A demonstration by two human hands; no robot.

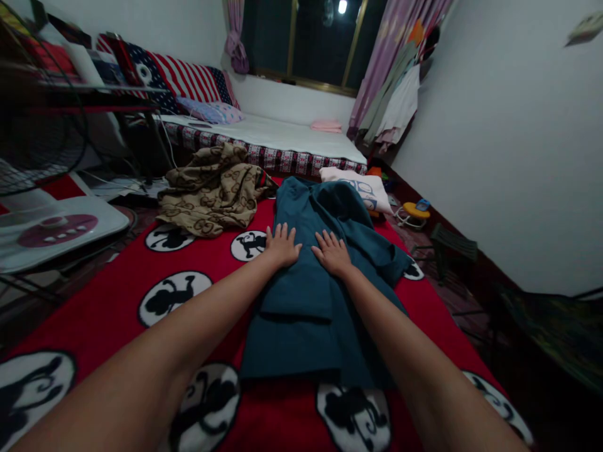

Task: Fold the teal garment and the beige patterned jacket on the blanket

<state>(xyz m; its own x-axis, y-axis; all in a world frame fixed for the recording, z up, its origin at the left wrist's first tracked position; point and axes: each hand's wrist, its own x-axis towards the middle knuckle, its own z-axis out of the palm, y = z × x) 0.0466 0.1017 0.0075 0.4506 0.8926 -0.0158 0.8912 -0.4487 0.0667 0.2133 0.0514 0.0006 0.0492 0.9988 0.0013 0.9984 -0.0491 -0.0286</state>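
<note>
A dark teal garment [301, 348], which looks like a long-sleeved jacket or shirt, lies spread on a red blanket [207, 339] with white circles and black monkey figures. One sleeve reaches out to the right, and its upper part is bunched near the far end. My left hand [282, 246] rests flat on the garment's left side, fingers spread. On its middle, my right hand [332, 253] also lies flat with fingers apart. Neither hand grips the cloth.
Beyond the garment lie a brown patterned cloth [217, 191] and a white pillow [362, 188]. A fan [38, 144] and a white table [94, 235] stand left. To the right are a yellow stool [414, 212] and a folding stool [455, 243]. Another bed [282, 135] is under the window.
</note>
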